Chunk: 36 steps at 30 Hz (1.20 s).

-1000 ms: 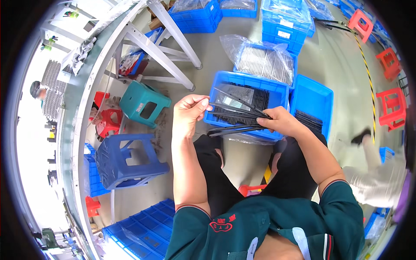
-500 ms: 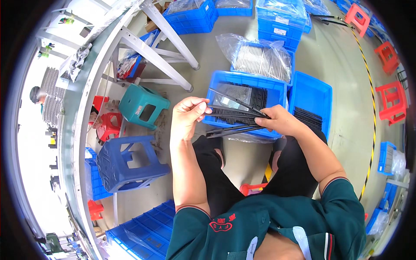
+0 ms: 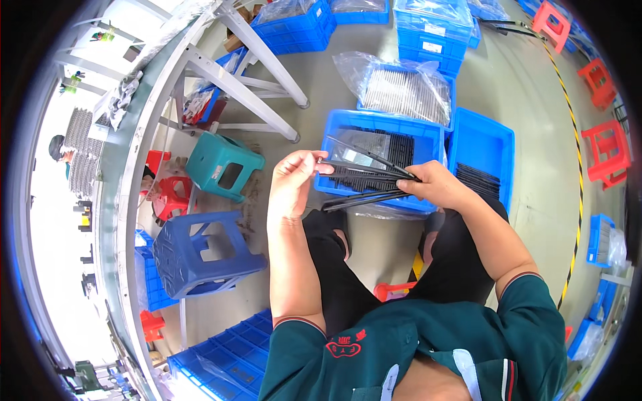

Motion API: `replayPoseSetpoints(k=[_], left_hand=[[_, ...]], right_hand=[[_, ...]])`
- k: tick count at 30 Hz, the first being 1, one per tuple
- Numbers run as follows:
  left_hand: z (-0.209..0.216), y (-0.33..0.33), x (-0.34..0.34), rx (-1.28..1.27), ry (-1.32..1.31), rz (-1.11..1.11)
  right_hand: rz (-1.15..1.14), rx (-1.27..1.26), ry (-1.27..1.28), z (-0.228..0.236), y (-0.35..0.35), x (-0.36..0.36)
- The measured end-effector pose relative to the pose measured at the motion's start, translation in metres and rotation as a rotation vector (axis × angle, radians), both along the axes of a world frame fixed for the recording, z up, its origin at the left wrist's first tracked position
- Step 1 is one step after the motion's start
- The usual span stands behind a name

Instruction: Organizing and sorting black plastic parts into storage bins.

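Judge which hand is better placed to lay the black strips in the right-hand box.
Probably the right hand: it grips the black strips and is nearer the right-hand blue box; the left hand is farther off.

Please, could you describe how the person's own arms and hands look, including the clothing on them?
Short, dark green fabric sleeves with thin reddish edging cover the upper arms. The forearms are uncovered. The left hand and right hand wear no gloves.
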State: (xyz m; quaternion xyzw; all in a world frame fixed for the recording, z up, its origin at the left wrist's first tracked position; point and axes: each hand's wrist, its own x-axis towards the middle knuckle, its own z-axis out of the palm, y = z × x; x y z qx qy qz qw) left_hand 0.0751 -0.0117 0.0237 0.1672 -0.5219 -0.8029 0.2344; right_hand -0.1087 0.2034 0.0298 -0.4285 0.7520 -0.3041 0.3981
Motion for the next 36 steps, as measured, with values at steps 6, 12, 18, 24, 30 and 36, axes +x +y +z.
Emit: replayPoseSetpoints(k=[6,12,18,24,30,36], left_hand=[[-0.004,-0.007,0.003,0.035,0.012,-0.068],[-0.017,-0.008,0.0,0.307,0.096,-0.154],[-0.016,-0.01,0.0,0.293,0.075,-0.195],[-0.001,0.007,-0.005,-0.065,-0.054,0.04],[0.002,0.006,-0.001,-0.106,-0.115,-0.068],[0.004,0.007,-0.001,-0.225,-0.171,-0.021]], right_hand=[[-0.01,-0.055,-0.024,-0.005,0.001,0.001],[0.032,-0.102,0.06,-0.009,0.001,0.001],[0.063,-0.14,0.105,-0.013,0.001,-0.003],[0.005,-0.081,0.018,-0.013,0.0,-0.004],[0.027,-0.074,0.002,-0.011,0.0,-0.003],[0.051,-0.053,0.037,-0.009,0.002,-0.004]])
